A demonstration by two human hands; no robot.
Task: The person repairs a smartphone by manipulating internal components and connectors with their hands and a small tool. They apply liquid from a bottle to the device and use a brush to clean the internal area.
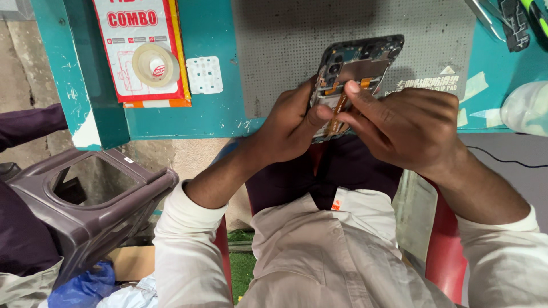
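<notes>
While the person sits on a red chair (442, 251), both bare hands are up in the middle of the head view, working on an opened phone (357, 68). The phone has its back cover off, so its dark frame, its small parts and an orange flat cable (339, 108) show. It is tilted, with its top end pointing far and to the right, above the near edge of the teal table (211, 120).

The left hand (288, 125) is closed around the near, lower end of the phone, with its thumb lying across the phone's near part. The right hand (408, 128) comes in from the right. Its fingers are bent and close together, and one fingertip (354, 86) presses on the inside of the phone, just by the orange cable.

Under the phone, farther away, lies a grey dotted mat (274, 51) on the table. To the far left on the table are a red and white card (142, 51) with a roll of tape (155, 65) on it, and a small white sheet (204, 75) beside them. At the far right are some tools (511, 20) and a clear plastic bottle (528, 108). Near and to the left stands a dark brown plastic stool (85, 199).
</notes>
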